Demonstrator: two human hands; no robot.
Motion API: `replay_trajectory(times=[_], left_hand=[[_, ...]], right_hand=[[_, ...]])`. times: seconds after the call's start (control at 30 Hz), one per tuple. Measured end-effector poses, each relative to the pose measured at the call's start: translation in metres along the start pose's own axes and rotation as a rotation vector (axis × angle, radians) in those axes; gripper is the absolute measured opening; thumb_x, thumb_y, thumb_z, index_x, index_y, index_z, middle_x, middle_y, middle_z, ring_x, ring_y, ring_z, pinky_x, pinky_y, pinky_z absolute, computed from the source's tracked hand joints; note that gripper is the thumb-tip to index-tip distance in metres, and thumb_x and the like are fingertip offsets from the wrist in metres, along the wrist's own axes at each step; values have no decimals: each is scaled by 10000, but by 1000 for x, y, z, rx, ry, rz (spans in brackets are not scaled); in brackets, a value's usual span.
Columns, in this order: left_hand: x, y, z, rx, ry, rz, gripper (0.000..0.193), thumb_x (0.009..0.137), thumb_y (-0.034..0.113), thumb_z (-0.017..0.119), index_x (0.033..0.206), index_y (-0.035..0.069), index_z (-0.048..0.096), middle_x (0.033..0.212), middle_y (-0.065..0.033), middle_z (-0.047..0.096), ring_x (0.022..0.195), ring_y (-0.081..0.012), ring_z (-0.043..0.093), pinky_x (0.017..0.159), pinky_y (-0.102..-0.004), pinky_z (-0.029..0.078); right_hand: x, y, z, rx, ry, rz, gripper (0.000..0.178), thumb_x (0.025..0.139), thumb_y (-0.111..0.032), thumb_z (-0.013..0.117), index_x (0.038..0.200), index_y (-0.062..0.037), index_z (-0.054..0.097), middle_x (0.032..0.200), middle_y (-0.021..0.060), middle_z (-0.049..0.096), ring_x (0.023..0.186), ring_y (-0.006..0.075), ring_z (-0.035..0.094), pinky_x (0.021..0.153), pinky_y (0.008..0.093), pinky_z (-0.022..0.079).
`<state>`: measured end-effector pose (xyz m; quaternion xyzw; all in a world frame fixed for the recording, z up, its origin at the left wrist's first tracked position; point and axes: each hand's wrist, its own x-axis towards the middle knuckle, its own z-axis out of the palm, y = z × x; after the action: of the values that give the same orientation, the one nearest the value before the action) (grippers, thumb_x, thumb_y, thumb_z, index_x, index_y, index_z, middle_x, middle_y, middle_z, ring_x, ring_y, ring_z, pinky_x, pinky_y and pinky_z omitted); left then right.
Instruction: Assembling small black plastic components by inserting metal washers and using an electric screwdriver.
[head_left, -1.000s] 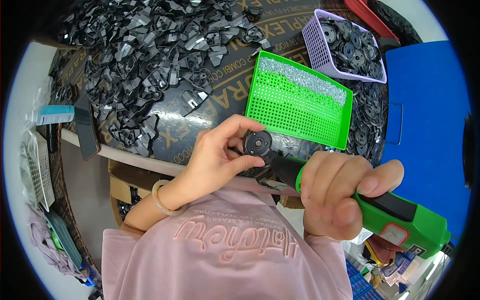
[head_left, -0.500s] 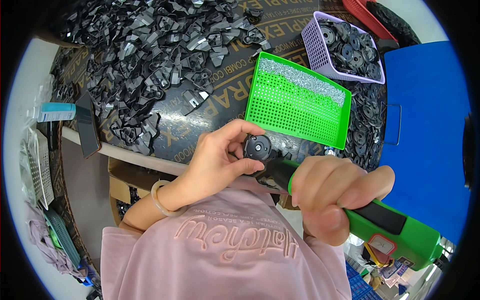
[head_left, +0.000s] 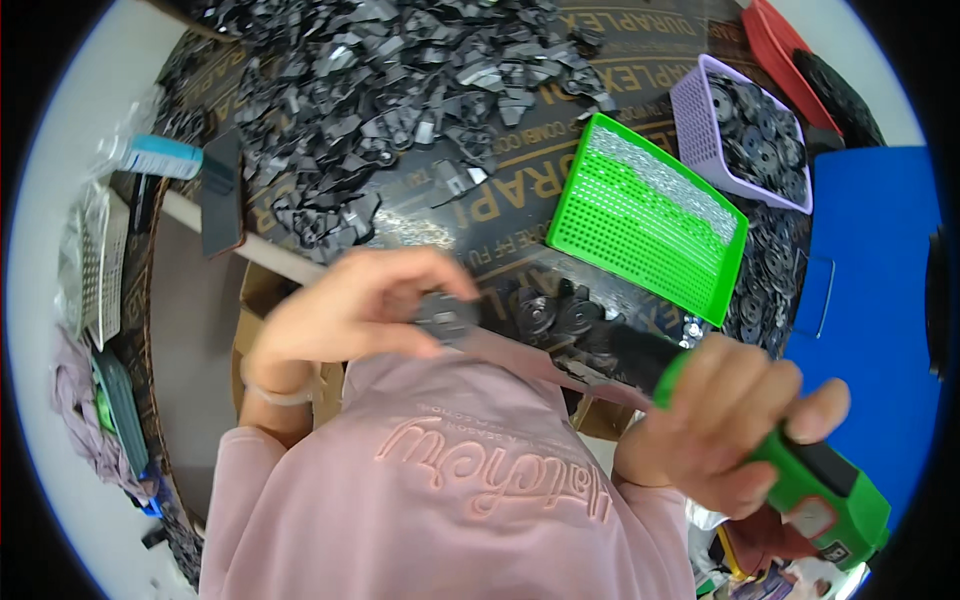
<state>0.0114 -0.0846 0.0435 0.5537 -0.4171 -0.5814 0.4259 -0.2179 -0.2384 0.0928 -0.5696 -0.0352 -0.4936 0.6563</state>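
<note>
In my left hand (head_left: 345, 305), pinched between thumb and fingers, is a black round plastic part (head_left: 447, 318), blurred by motion. It hangs over the table's near edge, in front of my shirt. My right hand (head_left: 722, 415) is wrapped round a green and black electric screwdriver (head_left: 845, 500). Its black nose (head_left: 640, 355) points left toward several black round parts (head_left: 575, 315) lying at the table edge. The tip cannot be made out against them. A single angular black part (head_left: 460, 183) lies beyond my left hand.
A green perforated tray (head_left: 640, 262) holds small silver screws along its far side. Behind it stands a purple basket (head_left: 695, 115) of black discs, with more discs (head_left: 765, 270) heaped alongside. Angular black parts (head_left: 400, 90) cover the far left. A phone (head_left: 222, 195) lies near a blue-labelled bottle (head_left: 165, 157).
My left hand has moved left with the round part, away from the screwdriver's nose. My right hand and the screwdriver have shifted slightly right and down. The whole view has also shifted.
</note>
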Motion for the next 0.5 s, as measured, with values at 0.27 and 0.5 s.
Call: replay_trajectory(times=[0.27, 0.5], left_hand=[[-131, -36, -63, 821, 502, -659, 578, 596, -68, 813, 1148, 33, 676, 796, -123, 657, 741, -233, 656, 719, -333, 523], [-30, -13, 17, 543, 497, -25, 255, 762, 167, 844, 908, 3, 715, 787, -85, 647, 665, -179, 635, 593, -305, 504]], right_hand=[[0, -12, -50, -49, 125, -40, 449, 938, -314, 686, 1242, -100, 433, 768, -9, 531, 604, 100, 492, 608, 274, 410], [3, 1, -50, -199, 129, -81, 566, 920, -358, 705, 1313, -66, 421, 748, 10, 548, 586, 124, 507, 594, 302, 431]])
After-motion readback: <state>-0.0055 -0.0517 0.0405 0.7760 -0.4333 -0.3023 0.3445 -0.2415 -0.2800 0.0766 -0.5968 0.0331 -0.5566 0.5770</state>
